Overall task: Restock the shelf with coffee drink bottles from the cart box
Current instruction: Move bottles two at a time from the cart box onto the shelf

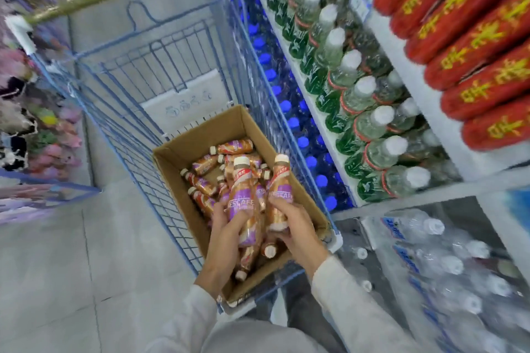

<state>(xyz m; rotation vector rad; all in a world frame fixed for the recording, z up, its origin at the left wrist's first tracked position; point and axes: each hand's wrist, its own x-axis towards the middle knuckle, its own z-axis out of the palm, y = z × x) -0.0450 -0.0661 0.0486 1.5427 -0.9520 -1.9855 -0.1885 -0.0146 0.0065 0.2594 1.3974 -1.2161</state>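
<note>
A brown cardboard box (183,152) sits in the blue wire cart (160,71), with several copper-and-purple coffee drink bottles (205,165) lying loose inside. My left hand (226,235) grips one upright coffee bottle (243,198) with a white cap, just above the box. My right hand (295,226) holds a second coffee bottle (279,186) upright beside it. The two held bottles stand side by side, nearly touching. More bottles lie under my hands, partly hidden.
The shelf (415,86) runs along the right, with green-labelled clear bottles (370,120), blue-capped bottles (304,140) lower down and red packages (481,46) above. Wrapped packs of water bottles (447,252) lie at bottom right. Colourful goods (43,129) line the left side of the grey-tiled aisle.
</note>
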